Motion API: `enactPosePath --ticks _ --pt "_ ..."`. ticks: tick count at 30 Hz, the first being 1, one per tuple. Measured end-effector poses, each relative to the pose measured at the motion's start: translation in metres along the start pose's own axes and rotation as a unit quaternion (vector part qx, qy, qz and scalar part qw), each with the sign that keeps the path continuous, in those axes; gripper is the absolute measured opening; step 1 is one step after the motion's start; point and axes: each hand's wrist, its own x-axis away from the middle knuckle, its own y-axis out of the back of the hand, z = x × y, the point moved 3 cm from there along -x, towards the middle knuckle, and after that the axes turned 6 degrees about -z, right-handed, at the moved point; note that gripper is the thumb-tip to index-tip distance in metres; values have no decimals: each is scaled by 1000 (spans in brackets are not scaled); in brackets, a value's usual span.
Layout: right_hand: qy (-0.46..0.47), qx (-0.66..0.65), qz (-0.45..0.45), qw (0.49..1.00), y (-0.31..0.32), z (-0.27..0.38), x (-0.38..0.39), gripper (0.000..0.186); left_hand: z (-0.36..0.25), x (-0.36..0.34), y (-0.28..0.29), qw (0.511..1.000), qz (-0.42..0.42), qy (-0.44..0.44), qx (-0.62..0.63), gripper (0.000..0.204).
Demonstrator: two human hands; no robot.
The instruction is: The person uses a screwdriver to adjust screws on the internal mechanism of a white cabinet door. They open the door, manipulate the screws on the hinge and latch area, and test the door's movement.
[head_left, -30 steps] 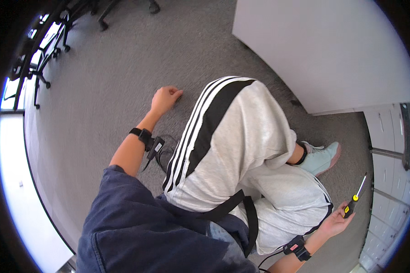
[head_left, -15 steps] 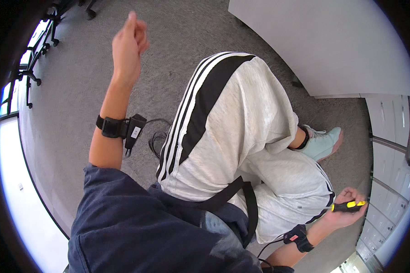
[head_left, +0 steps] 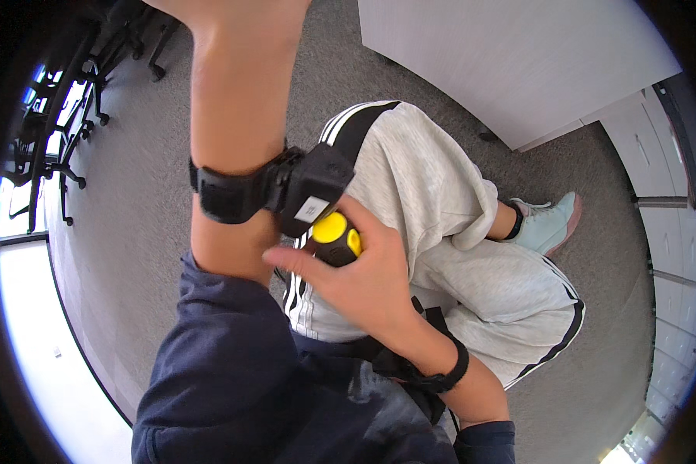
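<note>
My left forearm reaches up across the view. Only the base of my left hand [head_left: 216, 9] shows at the top edge, its fingers cut off. A black strap [head_left: 232, 195] circles this forearm and carries a black box-shaped device [head_left: 314, 188] with a white label. My right hand [head_left: 371, 278] is closed round a screwdriver [head_left: 330, 228], its black and yellow handle end facing up and its shaft hidden. This hand is right beside the device, its thumb close to the left forearm. Another black strap [head_left: 447, 374] sits on my right wrist.
My bent legs in light grey trousers [head_left: 433, 178] fill the middle, with a pale shoe [head_left: 547, 222] to the right. A whitish panel [head_left: 510, 62] stands at the far right, beside white drawers [head_left: 673, 240]. Wheeled chairs [head_left: 77, 131] line the far left on grey carpet [head_left: 131, 209].
My right hand has brought the screwdriver from the right, over my lap, to the left forearm. The left arm now looks larger and nearer, its hand mostly out of the top.
</note>
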Motion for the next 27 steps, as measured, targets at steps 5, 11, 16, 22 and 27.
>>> enactPosePath --ticks 5,11,16,22,27 --pt "37 -17 -62 997 9 -4 -4 41 18 11 -24 974 -176 -41 -133 26" --pt "67 62 -94 991 19 11 5 35 41 1 3 921 103 -293 -237 31" --pt "72 73 -89 991 12 11 8 35 37 37 -11 729 332 -503 -324 30" --pt "-8 -23 -102 995 22 -7 3 33 57 11 -14 952 154 49 -260 27" --pt "17 -4 -111 994 34 -1 -3 33 98 11 -2 683 -190 607 359 23"
